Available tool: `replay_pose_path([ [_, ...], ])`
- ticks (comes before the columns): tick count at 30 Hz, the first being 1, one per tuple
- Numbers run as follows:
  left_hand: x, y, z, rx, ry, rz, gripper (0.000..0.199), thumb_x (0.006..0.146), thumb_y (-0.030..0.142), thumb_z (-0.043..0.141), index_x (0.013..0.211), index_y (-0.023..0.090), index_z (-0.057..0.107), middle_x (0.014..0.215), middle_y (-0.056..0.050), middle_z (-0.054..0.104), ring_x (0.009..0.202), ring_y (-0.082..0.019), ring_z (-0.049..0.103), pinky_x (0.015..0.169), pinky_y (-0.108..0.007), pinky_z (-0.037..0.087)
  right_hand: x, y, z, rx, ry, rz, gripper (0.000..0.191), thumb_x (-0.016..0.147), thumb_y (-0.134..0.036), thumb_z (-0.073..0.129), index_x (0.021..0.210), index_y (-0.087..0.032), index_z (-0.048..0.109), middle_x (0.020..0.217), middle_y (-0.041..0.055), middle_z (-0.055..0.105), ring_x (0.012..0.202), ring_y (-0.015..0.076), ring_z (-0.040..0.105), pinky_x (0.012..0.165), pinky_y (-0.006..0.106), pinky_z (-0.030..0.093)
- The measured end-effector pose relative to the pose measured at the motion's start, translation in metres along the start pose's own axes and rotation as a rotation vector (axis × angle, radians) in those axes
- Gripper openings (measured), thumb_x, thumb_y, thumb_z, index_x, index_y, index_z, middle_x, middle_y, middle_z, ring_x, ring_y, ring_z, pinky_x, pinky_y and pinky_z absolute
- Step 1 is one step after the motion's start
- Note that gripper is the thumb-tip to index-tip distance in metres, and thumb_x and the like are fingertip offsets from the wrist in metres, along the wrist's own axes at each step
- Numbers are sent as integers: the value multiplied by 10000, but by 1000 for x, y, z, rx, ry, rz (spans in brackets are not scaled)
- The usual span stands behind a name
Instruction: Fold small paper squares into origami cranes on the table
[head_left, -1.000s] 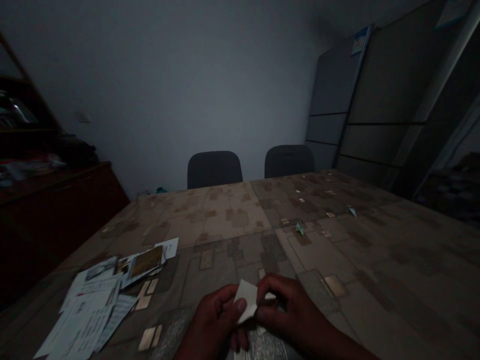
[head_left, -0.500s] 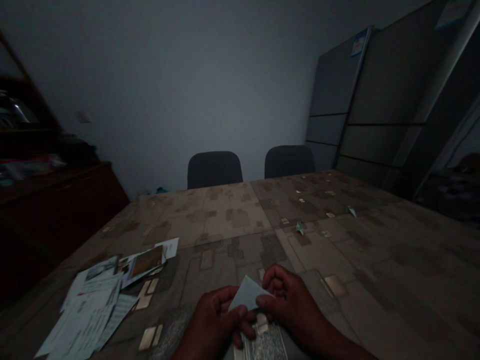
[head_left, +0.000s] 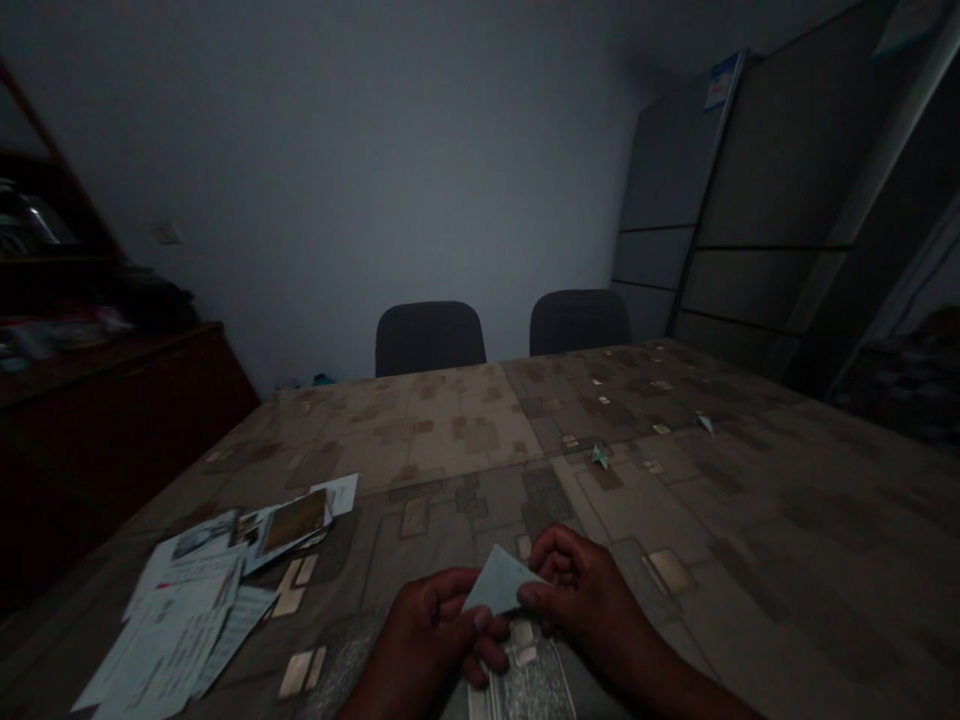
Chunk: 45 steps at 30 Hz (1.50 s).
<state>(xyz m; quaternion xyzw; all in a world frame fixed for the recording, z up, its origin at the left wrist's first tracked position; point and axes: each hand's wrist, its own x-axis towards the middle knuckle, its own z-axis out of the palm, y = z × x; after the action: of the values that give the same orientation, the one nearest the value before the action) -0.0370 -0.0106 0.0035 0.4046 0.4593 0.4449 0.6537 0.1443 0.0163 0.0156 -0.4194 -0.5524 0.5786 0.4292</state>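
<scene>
A small pale paper (head_left: 499,582), folded to a point at the top, is held between both hands near the table's front edge. My left hand (head_left: 442,625) pinches its lower left side, thumb in front and fingers partly behind. My right hand (head_left: 576,585) grips its right corner between thumb and curled fingers. Part of the paper is hidden by the thumbs. Farther off on the table stands a small green folded paper piece (head_left: 600,456), and a second pale folded piece (head_left: 704,423) lies to its right.
Loose printed sheets (head_left: 169,620) and a brown-faced card (head_left: 296,521) lie at the left on the patterned tablecloth (head_left: 450,450). Two dark chairs (head_left: 430,338) (head_left: 580,322) stand behind the table. A dark red cabinet (head_left: 127,410) is at the left.
Both hands have shifted very slightly up and to the right with the folded paper. Their grip looks the same, and the things on the table have not moved.
</scene>
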Motion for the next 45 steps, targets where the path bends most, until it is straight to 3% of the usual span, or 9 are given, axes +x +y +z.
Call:
replay_pose_path([
  [9,-2,5,-1,-55,-17,-51,347,656,288,791,911,66,714,684,-96,744,520,-164,686,451,-215,482,2,0,-6,-27,18,21,191,622,-217,695,686,-176,520,527,-74,517,407,75,473,403,181,347],
  [16,-3,7,0,-62,40,-52,345,669,266,774,929,55,689,680,-102,737,525,-165,678,458,-224,470,10,1,-19,-75,37,7,163,629,-200,680,679,-178,526,527,-75,512,410,86,487,409,191,367],
  [20,-3,11,-3,-20,91,-18,460,658,279,781,1029,63,616,670,-99,738,523,-187,683,465,-249,481,11,-8,-27,-114,83,-26,131,668,-219,647,699,-180,525,532,-74,480,453,94,470,444,200,349],
  [26,-10,13,4,18,90,49,625,691,285,746,1213,97,457,688,-90,745,538,-200,678,482,-283,490,0,-12,-19,-214,-108,-104,206,652,-136,650,851,-167,606,708,-32,544,629,118,471,555,216,357],
  [32,-12,10,10,32,96,83,709,716,243,707,1319,109,358,729,-84,737,561,-193,675,494,-285,485,-4,-9,-13,-196,-73,-153,158,699,-179,614,854,-186,588,705,-25,534,644,138,471,573,235,355],
  [36,-14,9,10,136,94,124,676,756,270,672,1343,127,369,700,-69,731,558,-186,664,522,-291,486,-6,-12,-13,-266,-87,-222,183,720,-144,588,893,-197,614,807,10,591,672,149,503,593,244,374],
  [39,-16,9,10,190,101,129,685,757,314,682,1351,153,382,685,-55,720,584,-202,673,551,-300,497,-6,-13,-12,-294,-80,-252,137,725,-108,556,816,-196,608,780,4,585,658,146,505,595,245,378],
  [45,-19,10,9,149,-1,142,644,677,418,740,1240,189,526,829,-84,729,710,-233,682,650,-316,495,-5,-12,-11,-257,-88,-372,215,695,-8,489,687,-195,595,861,22,613,831,171,573,755,279,420],
])
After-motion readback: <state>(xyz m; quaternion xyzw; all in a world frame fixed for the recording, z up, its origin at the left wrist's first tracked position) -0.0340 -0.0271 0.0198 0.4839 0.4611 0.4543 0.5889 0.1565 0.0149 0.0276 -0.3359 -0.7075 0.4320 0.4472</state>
